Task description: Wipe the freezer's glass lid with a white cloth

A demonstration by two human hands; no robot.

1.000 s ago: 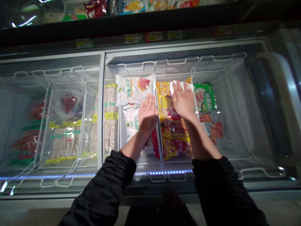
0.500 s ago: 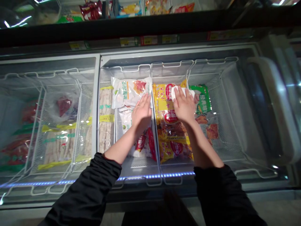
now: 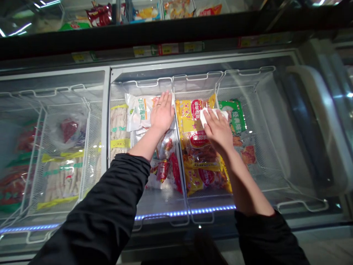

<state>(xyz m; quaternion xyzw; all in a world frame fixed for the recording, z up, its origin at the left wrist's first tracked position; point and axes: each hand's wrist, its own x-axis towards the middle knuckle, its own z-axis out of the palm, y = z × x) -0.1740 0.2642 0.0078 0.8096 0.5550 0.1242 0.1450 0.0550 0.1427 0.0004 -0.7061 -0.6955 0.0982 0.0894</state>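
My left hand (image 3: 162, 113) lies flat, fingers stretched, over a white food bag (image 3: 136, 110); it seems to rest on the glass lid (image 3: 154, 202) of the chest freezer. Under the fingers of my right hand (image 3: 219, 134) is a folded white cloth (image 3: 203, 117), pressed down above yellow and red food bags (image 3: 190, 127). A green bag (image 3: 238, 116) shows just right of the cloth. Below my left hand are red and clear packs (image 3: 164, 171), partly covered by my forearm.
White wire baskets (image 3: 176, 147) divide the freezer. To the left, packs with yellow ends (image 3: 63, 180) lie under another lid section. A pale curved frame with a dark inset (image 3: 328, 129) stands at the right. An upper shelf (image 3: 165, 29) with price tags runs along the back.
My left hand has moved up and slightly left, farther over the white bag. My right hand stays on the cloth, a little lower in view. The whole view has shifted slightly.
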